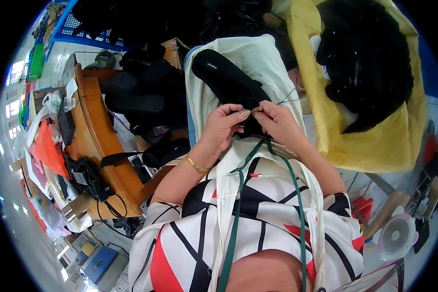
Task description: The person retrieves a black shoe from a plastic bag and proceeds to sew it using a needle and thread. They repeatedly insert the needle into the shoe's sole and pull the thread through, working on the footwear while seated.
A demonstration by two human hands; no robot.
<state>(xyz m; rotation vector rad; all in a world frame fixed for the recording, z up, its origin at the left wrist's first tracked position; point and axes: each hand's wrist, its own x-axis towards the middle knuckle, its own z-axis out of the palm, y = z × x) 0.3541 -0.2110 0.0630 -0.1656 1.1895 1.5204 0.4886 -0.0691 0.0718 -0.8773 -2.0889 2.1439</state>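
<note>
Black slipper (227, 79) lies pinched between left hand (223, 127) and right hand (277, 121).

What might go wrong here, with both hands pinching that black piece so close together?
The thin thread trailing from the right hand might snag or tangle. The fingertips of the left hand sit very near the work point on the black shoe piece, so a prick or slip seems possible. The green lanyard hangs close and may catch.
</note>
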